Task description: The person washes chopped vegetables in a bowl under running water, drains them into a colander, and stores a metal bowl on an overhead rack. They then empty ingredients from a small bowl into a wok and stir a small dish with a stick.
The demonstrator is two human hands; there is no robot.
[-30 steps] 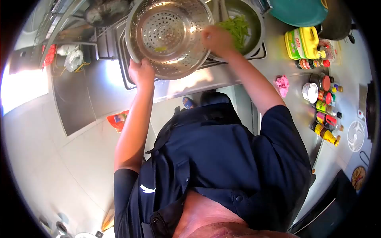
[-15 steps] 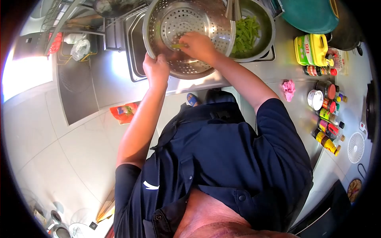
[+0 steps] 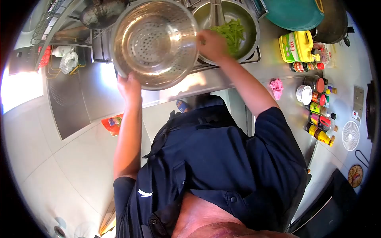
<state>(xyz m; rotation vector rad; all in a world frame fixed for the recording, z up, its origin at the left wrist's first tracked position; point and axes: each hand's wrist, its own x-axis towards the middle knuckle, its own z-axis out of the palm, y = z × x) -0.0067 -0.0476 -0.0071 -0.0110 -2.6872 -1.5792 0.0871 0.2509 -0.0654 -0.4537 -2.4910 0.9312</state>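
Note:
A metal colander (image 3: 154, 45) is tilted over the sink and counter edge, and no green pieces show inside it. My left hand (image 3: 130, 89) grips its lower left rim. Between the colander's right rim and the pan is my right hand (image 3: 213, 45), blurred, with curled fingers; whether it holds anything is hidden. Cut green vegetables (image 3: 233, 36) lie in the round metal pan (image 3: 251, 23), right of the colander. A metal utensil or faucet-like piece (image 3: 216, 14) reaches into the pan from the top.
At the right stand a yellow jug (image 3: 297, 47), several sauce bottles (image 3: 319, 121), a white tub (image 3: 304, 95) and a pink cloth (image 3: 276, 88). A teal lid or basin (image 3: 295, 14) is at the top right. A dark wok (image 3: 104, 14) sits at the upper left.
My right hand has left the colander's inside and moved right toward the pan. The last green piece seen in the colander no longer shows. The colander has shifted left and tilted in view.

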